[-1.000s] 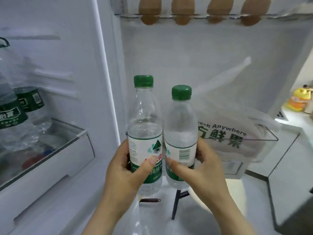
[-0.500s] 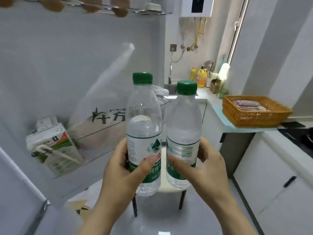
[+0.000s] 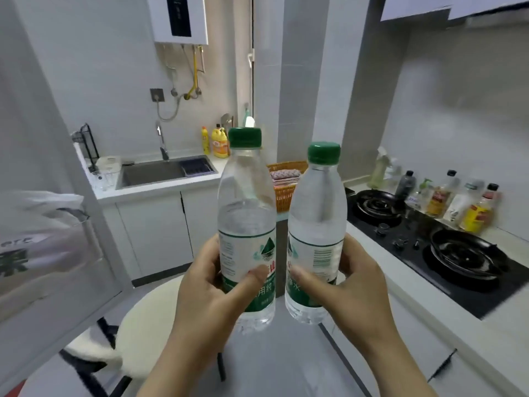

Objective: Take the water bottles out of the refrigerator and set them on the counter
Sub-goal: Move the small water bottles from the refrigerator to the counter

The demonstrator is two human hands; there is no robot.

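I have one water bottle in each grip, both clear of the refrigerator and hanging in the air in front of me, not yet on any bench. My left grip (image 3: 211, 285) is wrapped round the label of the left bottle (image 3: 246, 213), thumb across the front. My right grip (image 3: 352, 285) clasps the right bottle (image 3: 316, 213) the same way. I hold them low on the body, where the label gives some purchase on slick plastic, and upright with the green caps on top, so each can go straight down onto its base. The two stand just beside each other, a narrow gap between them, so I can carry both at once.

The refrigerator door (image 3: 43, 224) stands open at my left. The bench (image 3: 412, 285) along my right looks the nearest landing, though the gas hob (image 3: 400, 233) and frying pan (image 3: 466, 253) take up much of it. I judge the bare strip in front of the hob, or the stretch beside the wicker basket (image 3: 286, 193), the likelier spot.
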